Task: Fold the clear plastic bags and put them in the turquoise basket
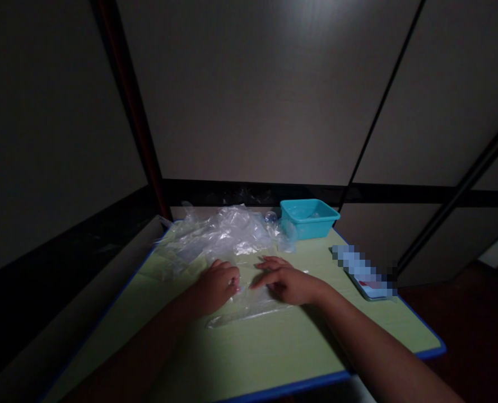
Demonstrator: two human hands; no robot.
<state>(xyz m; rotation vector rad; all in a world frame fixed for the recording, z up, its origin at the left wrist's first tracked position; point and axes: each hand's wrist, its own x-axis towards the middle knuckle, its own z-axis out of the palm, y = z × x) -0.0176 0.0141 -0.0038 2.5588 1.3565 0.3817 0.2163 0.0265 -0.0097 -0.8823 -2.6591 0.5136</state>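
A clear plastic bag (252,309) lies flat on the table in front of me, under and between my hands. My left hand (217,286) is closed at the bag's left side, its thumb and fingers pinched on the plastic. Over the right part of the bag is my right hand (288,280), with its fingers apart and stretched toward the left, their tips near the plastic. Just beyond both hands spreads a loose heap of crumpled clear plastic bags (236,226).
At the table's far right stands a turquoise plastic basin (311,224) with something clear inside. A phone-like flat object (364,274), partly blurred out, lies along the right edge. The yellow-green table (274,352) has a blue rim, and cabinet panels (252,101) rise behind it.
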